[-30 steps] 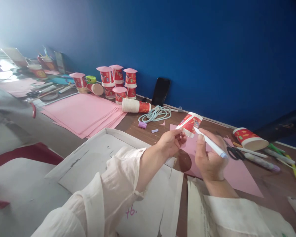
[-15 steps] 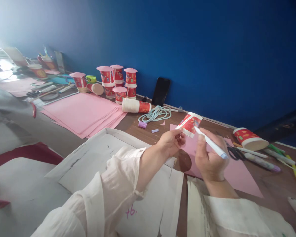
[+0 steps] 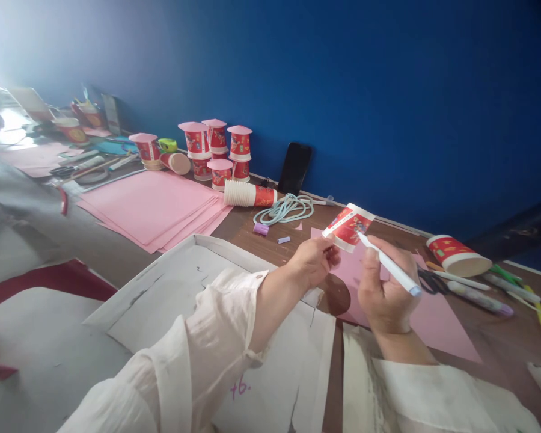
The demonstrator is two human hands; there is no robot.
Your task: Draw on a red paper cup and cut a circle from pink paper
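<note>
My left hand (image 3: 314,260) is closed at the lower edge of a red-and-white paper cup (image 3: 349,225), pinching it between thumb and fingers. The cup is tilted, with a printed figure and a white text strip on its side. In my right hand (image 3: 385,288) is a white marker (image 3: 394,267) with a pale blue end, gripped like a pen. Its tip points at the printed figure; whether it touches the cup I cannot tell. Beneath both hands lies a pink sheet (image 3: 446,331) with a round hole through which brown table shows.
Red cups with pink paper discs (image 3: 196,141) stand stacked by the wall. Nearby are a lying cup stack (image 3: 243,193), a coiled pale cord (image 3: 288,207), a phone (image 3: 294,167) and pink sheets (image 3: 148,207). At right lie scissors (image 3: 430,282), pens and another cup (image 3: 457,255).
The cup in my left hand has turned slightly and its far end has shifted a little to the right. The marker in my right hand has moved slightly with it.
</note>
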